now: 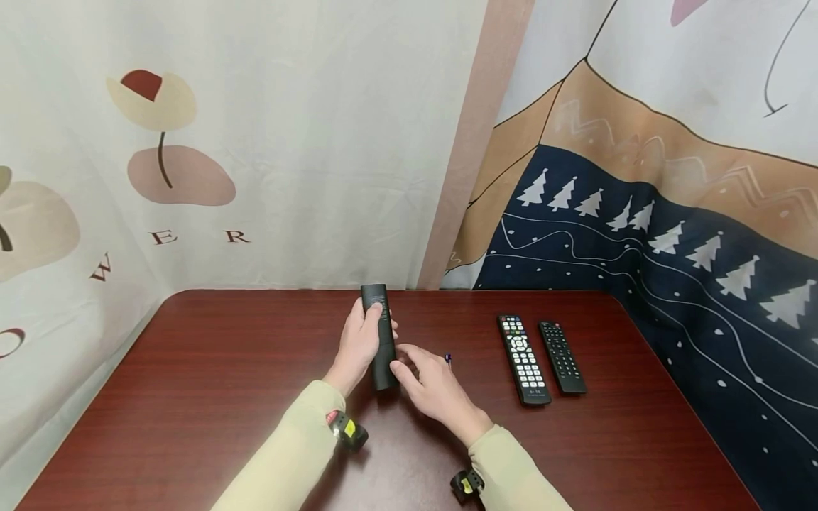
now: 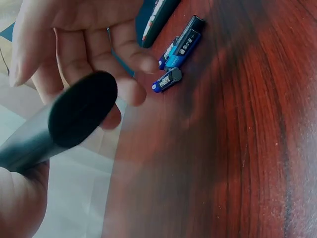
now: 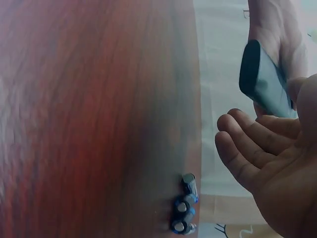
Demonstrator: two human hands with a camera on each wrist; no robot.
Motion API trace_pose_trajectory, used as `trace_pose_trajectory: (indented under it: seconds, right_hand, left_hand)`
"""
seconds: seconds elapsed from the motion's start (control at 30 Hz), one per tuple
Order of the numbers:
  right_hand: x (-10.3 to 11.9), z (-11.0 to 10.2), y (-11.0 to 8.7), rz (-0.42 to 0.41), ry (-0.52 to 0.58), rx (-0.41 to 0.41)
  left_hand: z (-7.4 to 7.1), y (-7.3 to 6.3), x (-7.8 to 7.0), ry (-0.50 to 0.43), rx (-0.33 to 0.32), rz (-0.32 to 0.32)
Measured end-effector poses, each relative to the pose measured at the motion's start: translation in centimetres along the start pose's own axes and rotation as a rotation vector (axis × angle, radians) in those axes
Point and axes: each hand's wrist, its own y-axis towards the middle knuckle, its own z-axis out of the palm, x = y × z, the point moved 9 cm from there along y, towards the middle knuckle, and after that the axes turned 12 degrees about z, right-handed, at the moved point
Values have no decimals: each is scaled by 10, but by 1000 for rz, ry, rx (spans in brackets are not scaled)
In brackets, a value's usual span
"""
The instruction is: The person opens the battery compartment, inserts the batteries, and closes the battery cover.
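A: Where's the remote, & what's the L hand at?
B: L hand (image 1: 358, 344) grips the long black plastic remote (image 1: 385, 355), thumb on top, fingers curled round. It's up off the red-brown wood-grain table (image 1: 243, 355), far end to 12 o'clk, near end to 6.
A: R hand?
B: R hand (image 1: 437, 389) sits at 4 o'clk of it, fingers relaxed & part-spread, nothing gripped. Can't tell if fingertips touch the near end.
A: What else?
B: Small blue-and-black cylindrical batteries (image 2: 185, 44), 3 visible, close together on the table, btwn 3 & 4 o'clk of the held remote; mostly hidden in head view. Well out at approx 3: a black remote w/ white buttons (image 1: 524, 360), & just beside it, a shorter black remote w/ a red top button (image 1: 562, 357).
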Motion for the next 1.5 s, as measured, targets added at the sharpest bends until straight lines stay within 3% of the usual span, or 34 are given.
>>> trace_pose_trajectory:
  seconds: [0.47,0.73,1.1,1.5]
  right_hand:
    - [-2,10,3,43,55,9]
    - [-10,15,7,185,276,95]
    - [-15,25,9,253,481,195]
    - [-11,16,6,254,526,124]
  left_hand:
    - [2,-1,0,-144,-25,-3]
    - [6,-2,-5,-238,-10,17]
    - [7,-4,-10,-284,1,33]
    - [6,-4,-9,-321,-6,23]
